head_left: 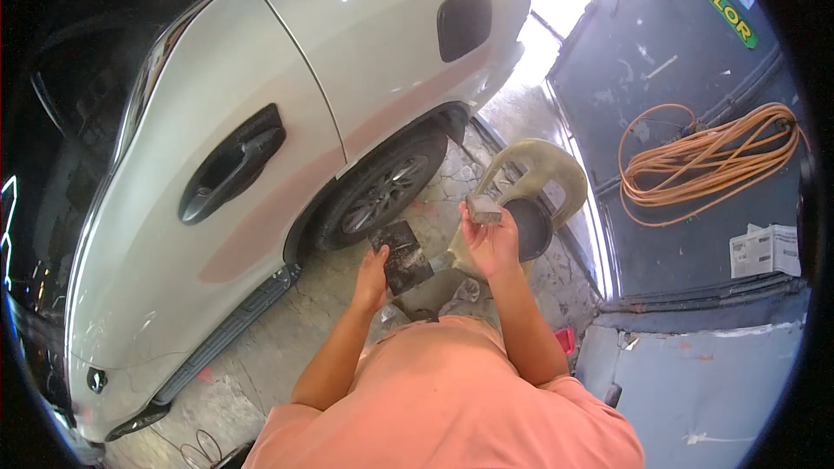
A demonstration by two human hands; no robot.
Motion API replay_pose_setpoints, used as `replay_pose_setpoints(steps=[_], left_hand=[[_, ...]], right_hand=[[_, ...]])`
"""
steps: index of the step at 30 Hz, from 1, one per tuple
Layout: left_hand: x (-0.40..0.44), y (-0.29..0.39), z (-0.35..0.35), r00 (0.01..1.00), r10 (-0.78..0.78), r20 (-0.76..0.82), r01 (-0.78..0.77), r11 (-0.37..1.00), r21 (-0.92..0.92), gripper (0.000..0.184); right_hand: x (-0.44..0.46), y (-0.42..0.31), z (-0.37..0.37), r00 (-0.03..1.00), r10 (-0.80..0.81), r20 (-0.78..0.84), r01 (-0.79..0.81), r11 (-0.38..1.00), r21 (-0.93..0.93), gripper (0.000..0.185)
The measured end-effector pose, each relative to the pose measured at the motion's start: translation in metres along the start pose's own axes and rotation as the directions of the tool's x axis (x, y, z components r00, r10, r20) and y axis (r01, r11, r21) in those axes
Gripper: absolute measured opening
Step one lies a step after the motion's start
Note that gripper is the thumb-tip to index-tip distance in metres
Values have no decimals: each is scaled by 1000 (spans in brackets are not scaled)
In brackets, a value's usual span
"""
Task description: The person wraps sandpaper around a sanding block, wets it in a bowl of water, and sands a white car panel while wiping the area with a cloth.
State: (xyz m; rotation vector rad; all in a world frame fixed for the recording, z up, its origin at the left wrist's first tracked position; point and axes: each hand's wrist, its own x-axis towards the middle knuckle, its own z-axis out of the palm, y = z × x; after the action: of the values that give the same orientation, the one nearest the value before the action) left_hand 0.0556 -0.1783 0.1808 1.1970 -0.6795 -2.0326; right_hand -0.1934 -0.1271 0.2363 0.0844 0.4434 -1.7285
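Note:
My left hand (371,279) grips the edge of a dark, flat, roughly square sheet (400,259) marked with pale dust; it looks like sandpaper, but I cannot be sure. Raised a little higher, my right hand (493,246) is closed around a small grey rectangular block (483,208). The two objects are apart. Beyond the sheet is the car's rear wheel (393,187), under a white car (261,43) with dull pinkish patches around the wheel arch and lower door.
A worn plastic chair (556,175) stands beyond my right hand, with a dark round container (528,227) on it. On the right, a coiled orange hose (708,161) hangs against a dark panel (608,69). A side step (230,330) runs along the car above the stained floor (304,330).

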Motion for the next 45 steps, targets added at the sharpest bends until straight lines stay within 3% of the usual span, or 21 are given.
replay_pose_setpoints(steps=[2, 9, 12, 14, 15, 18, 19, 20, 22, 24, 25, 29, 31, 35, 41, 45], left_hand=[[-13, 13, 13, 996, -17, -85, 23, 998, 63, 59], [-18, 18, 14, 998, -14, -64, 16, 999, 43, 65], [-16, 16, 11, 996, -11, -94, 15, 999, 42, 64], [4, -5, -3, 984, 16, -176, -6, 998, 57, 61], [-3, 3, 2, 991, 6, -136, -3, 1000, 24, 60], [-22, 28, 18, 999, -24, -20, 23, 999, -46, 65], [-20, 28, 16, 999, -38, 12, 39, 998, -51, 73], [-18, 27, 15, 998, -52, 44, 54, 997, -57, 81], [-7, 18, 11, 994, -10, 106, 19, 996, -85, 68], [-2, 14, 11, 992, 9, 123, 4, 995, -103, 56], [-2, 14, 14, 994, 5, 109, 7, 994, -107, 50], [8, -1, 13, 998, 2, 62, 6, 991, -132, 38], [-4, 6, 21, 989, 46, 138, -28, 991, -128, 34], [-11, 10, 27, 970, 111, 217, -77, 984, -162, 30], [-14, 5, 28, 967, 143, 209, -108, 980, -167, 28], [-16, 2, 36, 967, 201, 155, -198, 980, -37, 26]], right_hand=[[1, 0, -2, 1000, 7, 12, -7, 1000, -7, 46], [1, 3, 5, 999, -21, -29, 20, 999, -30, 45], [2, 3, 1, 999, -7, 38, 9, 999, -47, 43], [-5, 6, 15, 998, 12, 58, -1, 983, -182, 41], [-8, 10, 20, 998, 22, 67, -4, 969, -247, 41], [-7, 28, 15, 982, 0, -189, -112, 805, -583, 43], [-10, 37, 19, 982, -88, -169, -63, 687, -724, 47], [-13, 49, 24, 977, -169, -133, -20, 543, -839, 51], [-18, 65, 27, 968, -252, 7, 65, 225, -972, 60], [-19, 75, 22, 955, -229, 187, 169, -95, -981, 69], [-19, 80, 18, 935, -229, 272, 232, -186, -955, 75], [-24, 84, 25, 906, -194, 376, 297, -339, -893, 72], [-26, 87, 26, 869, -186, 459, 364, -389, -846, 69], [-28, 92, 25, 852, -229, 470, 371, -370, -852, 65], [-32, 88, 25, 845, -225, 486, 384, -378, -842, 63], [-25, 85, 9, 849, -186, 494, 385, -423, -821, 65]])
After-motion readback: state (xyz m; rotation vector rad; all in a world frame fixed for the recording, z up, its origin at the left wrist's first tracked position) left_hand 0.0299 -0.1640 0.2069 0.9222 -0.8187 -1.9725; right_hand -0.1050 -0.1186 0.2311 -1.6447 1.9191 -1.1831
